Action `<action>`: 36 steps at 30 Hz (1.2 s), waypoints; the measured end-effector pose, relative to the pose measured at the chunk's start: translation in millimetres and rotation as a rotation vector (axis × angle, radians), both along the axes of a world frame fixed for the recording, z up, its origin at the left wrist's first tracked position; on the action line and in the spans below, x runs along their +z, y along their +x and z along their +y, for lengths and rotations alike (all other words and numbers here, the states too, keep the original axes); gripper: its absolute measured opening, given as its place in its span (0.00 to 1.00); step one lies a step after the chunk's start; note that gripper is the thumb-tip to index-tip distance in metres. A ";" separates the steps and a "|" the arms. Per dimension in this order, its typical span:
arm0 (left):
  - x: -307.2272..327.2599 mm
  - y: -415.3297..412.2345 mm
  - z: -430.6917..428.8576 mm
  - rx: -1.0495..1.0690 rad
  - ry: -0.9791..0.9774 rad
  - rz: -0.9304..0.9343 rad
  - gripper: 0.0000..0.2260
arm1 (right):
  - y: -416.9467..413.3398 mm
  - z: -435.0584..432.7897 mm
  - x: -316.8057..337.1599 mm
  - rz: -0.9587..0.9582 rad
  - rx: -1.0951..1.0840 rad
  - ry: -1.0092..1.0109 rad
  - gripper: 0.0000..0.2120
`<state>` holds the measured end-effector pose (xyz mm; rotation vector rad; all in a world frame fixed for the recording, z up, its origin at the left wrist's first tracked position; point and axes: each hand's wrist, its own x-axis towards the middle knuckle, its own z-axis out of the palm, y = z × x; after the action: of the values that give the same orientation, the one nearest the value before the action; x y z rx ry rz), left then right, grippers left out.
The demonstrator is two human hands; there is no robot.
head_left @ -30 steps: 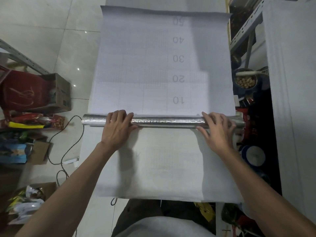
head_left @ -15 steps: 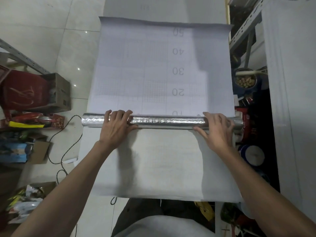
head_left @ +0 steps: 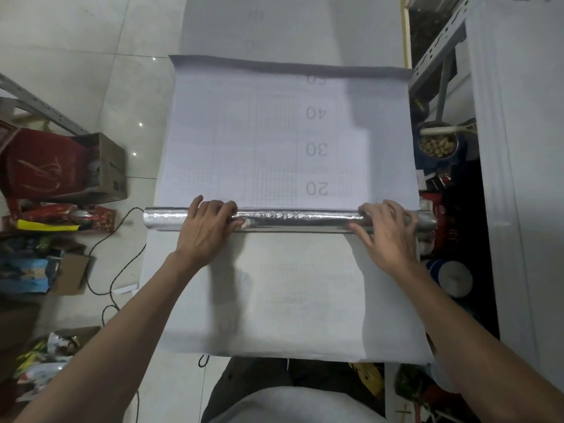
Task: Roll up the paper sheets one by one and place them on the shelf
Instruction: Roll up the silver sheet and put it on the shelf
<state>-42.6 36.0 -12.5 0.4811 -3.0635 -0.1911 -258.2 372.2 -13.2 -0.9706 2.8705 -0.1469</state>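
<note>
A large white gridded sheet (head_left: 274,141) printed with 20, 30, 40 lies flat on the floor ahead of me. Its near end is wound into a shiny silver roll (head_left: 293,216) lying crosswise. My left hand (head_left: 207,227) rests over the roll's left part, fingers curled on it. My right hand (head_left: 386,230) presses on the roll's right part with fingers spread. Beneath the roll lies another white sheet (head_left: 290,294) reaching toward my knees. More paper (head_left: 290,25) extends beyond the top sheet's far edge.
A metal shelf frame (head_left: 439,53) stands at the right, with a pot of nuts (head_left: 436,145) and tins below. A white panel (head_left: 525,178) runs along the far right. Left: a cardboard box (head_left: 106,166), red bag (head_left: 39,166), snack packs, a black cable (head_left: 116,270).
The roll has advanced up the sheet: the 10 mark has been wound in and the flat part has shortened. Both hands stayed on the roll.
</note>
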 end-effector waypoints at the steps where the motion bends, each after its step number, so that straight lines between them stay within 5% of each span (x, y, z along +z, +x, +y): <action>1: -1.5 1.0 0.5 -0.017 -0.020 -0.005 0.22 | 2.2 -0.4 0.1 -0.008 -0.002 0.001 0.25; 8: 2.1 -3.5 0.3 -0.047 -0.100 -0.073 0.33 | 6.2 -9.2 4.5 -0.030 -0.024 0.085 0.37; 15: 3.8 2.8 3.1 -0.090 -0.074 -0.017 0.27 | 9.3 -7.9 3.9 -0.063 -0.069 0.017 0.29; 20: 4.7 6.1 1.7 -0.058 -0.058 -0.044 0.32 | 7.9 -3.4 1.4 -0.042 -0.026 0.065 0.36; 25: -3.6 11.1 -2.5 -0.057 0.005 0.029 0.21 | 3.1 -3.3 6.1 -0.096 -0.036 0.022 0.30; 31: -6.0 13.5 3.6 -0.025 -0.122 0.003 0.34 | 6.8 -3.4 5.7 -0.087 -0.022 0.045 0.36; 36: -2.1 11.8 -0.9 -0.023 -0.017 -0.019 0.30 | 2.0 -5.0 8.5 -0.069 -0.037 -0.030 0.29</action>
<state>-30.9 35.1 -14.6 0.4498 -3.0876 -0.1614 -256.2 367.2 -4.6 -0.8991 2.8322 -0.2220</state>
